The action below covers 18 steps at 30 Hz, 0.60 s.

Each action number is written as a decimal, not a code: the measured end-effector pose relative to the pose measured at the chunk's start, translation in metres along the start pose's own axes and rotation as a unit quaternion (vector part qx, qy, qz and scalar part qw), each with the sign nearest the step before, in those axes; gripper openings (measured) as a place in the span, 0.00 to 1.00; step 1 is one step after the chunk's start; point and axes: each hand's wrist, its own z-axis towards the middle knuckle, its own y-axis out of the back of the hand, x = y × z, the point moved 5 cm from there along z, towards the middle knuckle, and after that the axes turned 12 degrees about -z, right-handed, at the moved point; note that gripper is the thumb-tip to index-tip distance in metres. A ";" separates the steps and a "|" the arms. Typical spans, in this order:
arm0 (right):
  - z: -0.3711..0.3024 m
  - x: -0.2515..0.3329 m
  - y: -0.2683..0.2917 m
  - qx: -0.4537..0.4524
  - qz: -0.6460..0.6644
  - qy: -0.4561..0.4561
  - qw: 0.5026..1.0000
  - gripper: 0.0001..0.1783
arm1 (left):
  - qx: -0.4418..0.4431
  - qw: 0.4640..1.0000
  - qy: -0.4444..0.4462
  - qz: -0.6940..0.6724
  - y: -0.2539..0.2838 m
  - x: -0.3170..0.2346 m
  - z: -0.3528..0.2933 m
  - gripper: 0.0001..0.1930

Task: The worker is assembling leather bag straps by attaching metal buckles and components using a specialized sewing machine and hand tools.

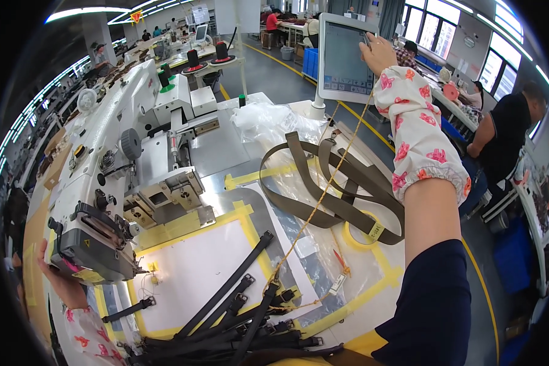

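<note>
My right hand (381, 53) is raised to the upright touchscreen panel (346, 58), with fingers extended at its right edge. My left hand (61, 282) lies against the far-left side of the sewing machine head (94, 241); one finger points up, and the rest are partly hidden. Neither hand shows anything held. Under the needle area is a white work plate (201, 268) edged with yellow tape. Several black buckled straps (232, 280) lie in a pile at the near edge, and a single short buckled strap (128, 310) lies apart on the left.
Looped olive webbing (323, 201) lies on the right of the table, beside a yellow tape roll (360, 235). Clear plastic sheeting (274, 122) sits behind it. A yellow cord (314, 210) runs down from the screen. Thread cones (222, 52) stand behind; a person in black (506, 134) is at right.
</note>
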 end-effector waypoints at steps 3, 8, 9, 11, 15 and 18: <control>-0.010 -0.005 0.008 0.015 0.000 0.009 1.000 0.24 | -0.007 1.000 0.003 -0.013 -0.001 -0.006 -0.009 0.25; -0.039 0.001 0.030 0.014 0.059 0.030 0.998 0.23 | 0.003 0.999 0.023 -0.049 0.002 -0.008 -0.012 0.25; -0.046 0.002 0.035 0.015 0.057 0.030 0.998 0.23 | -0.009 0.997 0.032 -0.068 -0.001 -0.007 -0.013 0.26; -0.064 0.019 0.042 0.056 0.077 0.109 0.990 0.23 | -0.007 0.998 0.029 -0.063 -0.004 -0.006 -0.012 0.26; -0.116 0.061 0.081 0.139 0.261 0.117 0.948 0.21 | 0.030 0.998 0.023 -0.057 0.006 0.000 -0.017 0.27; -0.180 0.099 0.122 0.183 0.333 0.194 0.904 0.16 | 0.031 0.991 0.118 -0.056 0.068 0.022 -0.019 0.26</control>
